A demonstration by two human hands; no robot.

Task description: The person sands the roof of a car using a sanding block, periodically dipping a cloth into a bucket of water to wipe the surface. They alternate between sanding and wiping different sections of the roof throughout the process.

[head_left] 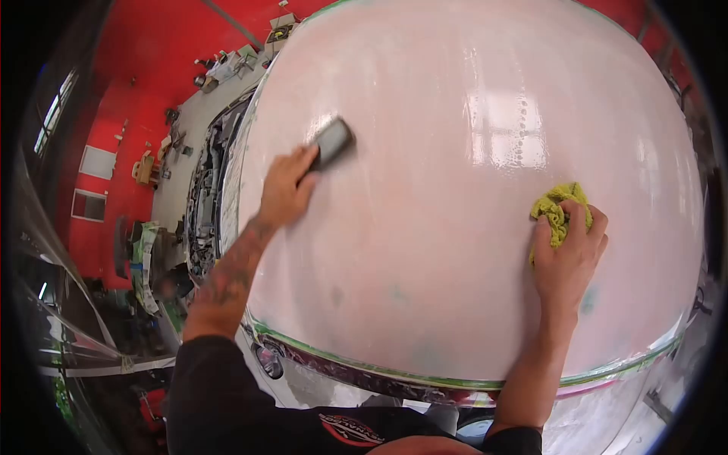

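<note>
A large, pale pink car panel [425, 250] with a wet sheen fills the middle of the view, its near edge lined with green tape. On its left part, my left hand [288, 186] grips the near end of a dark grey block [334, 142], which is slightly blurred. Farther right, my right hand [569, 254] has its fingers curled over a crumpled yellow-green cloth [560, 212] on the panel. Water beads and window reflections show on the surface beyond the cloth. Faint greenish and grey patches mark the panel nearer my body.
An exposed engine bay [206, 197] lies left of the panel. Beyond it are a grey floor [178, 114], a red wall [144, 61] and assorted shop items. Clear plastic sheeting [61, 280] hangs at the far left. Masked bodywork [607, 417] shows at the lower right.
</note>
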